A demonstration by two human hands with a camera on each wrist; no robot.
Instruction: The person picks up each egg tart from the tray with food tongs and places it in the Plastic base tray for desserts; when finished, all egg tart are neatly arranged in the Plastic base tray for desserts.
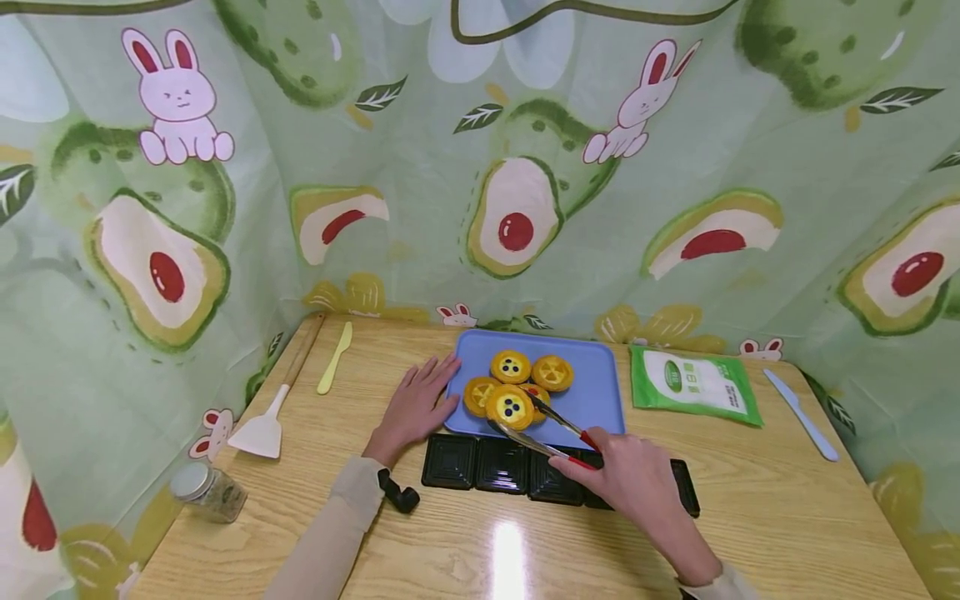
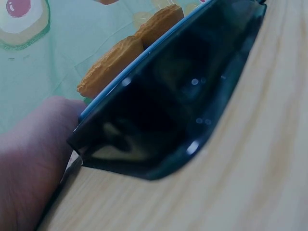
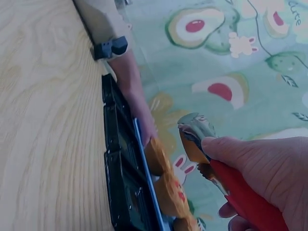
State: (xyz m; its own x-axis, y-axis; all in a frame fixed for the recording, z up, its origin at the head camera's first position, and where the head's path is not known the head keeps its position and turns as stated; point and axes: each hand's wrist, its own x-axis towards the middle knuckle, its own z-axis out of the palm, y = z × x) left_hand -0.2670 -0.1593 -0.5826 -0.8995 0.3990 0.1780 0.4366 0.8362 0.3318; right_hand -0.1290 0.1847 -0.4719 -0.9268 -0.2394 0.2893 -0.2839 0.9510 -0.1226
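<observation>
A tart [image 1: 509, 406] was clamped in tongs [image 1: 542, 429] gripped by the right hand [image 1: 628, 479], above the blue tray's [image 1: 592, 392] near edge. Crumbly and light, it was judged best pinched at its crust. The left hand [image 1: 416, 404] lay flat, fingers straight, against the tray's left edge.

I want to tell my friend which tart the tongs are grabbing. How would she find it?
Look at the blue tray in the middle of the wooden table. Five little yellow tarts sit on it, and the right hand holds red-handled tongs around the tart nearest the person. It has dark blueberries on top, like only one other, and rests partly on its neighbours.
</observation>
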